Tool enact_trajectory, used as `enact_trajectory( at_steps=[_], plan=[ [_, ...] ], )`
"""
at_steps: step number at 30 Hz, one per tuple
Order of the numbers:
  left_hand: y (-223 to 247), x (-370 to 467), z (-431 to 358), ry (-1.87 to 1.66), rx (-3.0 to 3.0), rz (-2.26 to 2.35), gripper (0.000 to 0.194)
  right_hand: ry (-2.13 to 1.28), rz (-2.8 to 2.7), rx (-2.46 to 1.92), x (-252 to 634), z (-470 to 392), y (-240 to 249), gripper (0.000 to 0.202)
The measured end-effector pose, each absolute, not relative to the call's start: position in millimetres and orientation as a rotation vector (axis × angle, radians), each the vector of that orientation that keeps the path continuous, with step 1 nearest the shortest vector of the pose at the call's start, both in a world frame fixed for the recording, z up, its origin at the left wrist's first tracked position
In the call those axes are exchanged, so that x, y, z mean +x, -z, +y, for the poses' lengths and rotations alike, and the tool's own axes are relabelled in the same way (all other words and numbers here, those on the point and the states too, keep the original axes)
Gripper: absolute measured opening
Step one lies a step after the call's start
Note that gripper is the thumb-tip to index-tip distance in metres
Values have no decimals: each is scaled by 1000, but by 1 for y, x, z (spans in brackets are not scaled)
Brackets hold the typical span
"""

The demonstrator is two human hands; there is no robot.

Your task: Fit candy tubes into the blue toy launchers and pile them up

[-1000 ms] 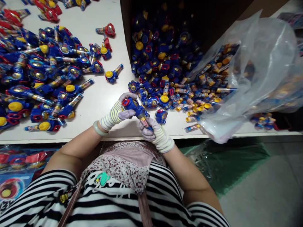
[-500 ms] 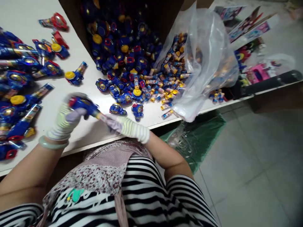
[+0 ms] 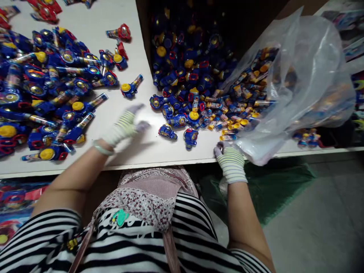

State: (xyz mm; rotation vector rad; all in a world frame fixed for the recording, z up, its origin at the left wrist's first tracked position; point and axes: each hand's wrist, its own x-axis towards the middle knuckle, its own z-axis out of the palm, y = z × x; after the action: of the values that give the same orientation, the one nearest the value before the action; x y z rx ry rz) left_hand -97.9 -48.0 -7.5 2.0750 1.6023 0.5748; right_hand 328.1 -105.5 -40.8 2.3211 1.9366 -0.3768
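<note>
- Done, judging by the joined pieces: a broad heap of blue plastic watch-shaped toys with printed tubes attached [image 3: 36, 89] covers the left of the frame, with one similar blue toy with a yellow disc and a tube [image 3: 129, 90] lying apart near upper centre.
- Left, it seems: two blue plastic watch-shaped toys without visible tubes [image 3: 167, 132] lie at the centre of the white desk [image 3: 162, 155]; many more fill the dark brown cardboard box [image 3: 144, 41] at upper centre.
- Loose short printed tubes with yellow ends [image 3: 236, 125] spill from the clear plastic bag [image 3: 309, 57] at right.
- The left hand [image 3: 126, 125], left of centre (blurred), has its grip spread, thumb away from fingers, with nothing visible in it.
- The right hand [image 3: 231, 161] is at the desk's front edge, right of centre, its grip curled; I cannot tell whether it holds the small dark round thing [image 3: 220, 146] at its fingertips.
</note>
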Motion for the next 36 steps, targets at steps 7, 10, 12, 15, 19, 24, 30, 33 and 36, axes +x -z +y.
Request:
enact_trajectory(
  at_steps=[7, 10, 12, 15, 19, 24, 30, 33, 36],
  plan=[
    [58, -6, -61, -801, 1711, 1295, 58, 947, 2678, 2234, 262, -111, 57, 52],
    [43, -22, -71, -956, 1461, 1135, 56, 986, 2816, 2013, 236, -111, 42, 51],
    [32, -29, -76, -954, 1441, 1039, 59, 937, 2809, 1907, 222, -108, 30, 50],
    [20, -31, -78, -927, 1485, 932, 60, 748, 2725, 1820, 209, -104, 14, 48],
    [12, -34, -71, -819, 1589, 860, 51, 648, 2670, 1739, 205, -106, 7, 44],
    [-1, -40, -62, -674, 1659, 780, 55, 1709, 2533, 1762, 202, -117, 14, 57],
    [-9, -39, -66, -669, 1629, 892, 58, 1865, 2350, 1793, 196, -111, 4, 56],
    [-7, -36, -69, -664, 1554, 958, 56, 1356, 2516, 1979, 199, -109, 1, 44],
    [-8, -36, -69, -636, 1611, 819, 54, 1929, 2361, 1683, 202, -115, 12, 51]
  ],
)
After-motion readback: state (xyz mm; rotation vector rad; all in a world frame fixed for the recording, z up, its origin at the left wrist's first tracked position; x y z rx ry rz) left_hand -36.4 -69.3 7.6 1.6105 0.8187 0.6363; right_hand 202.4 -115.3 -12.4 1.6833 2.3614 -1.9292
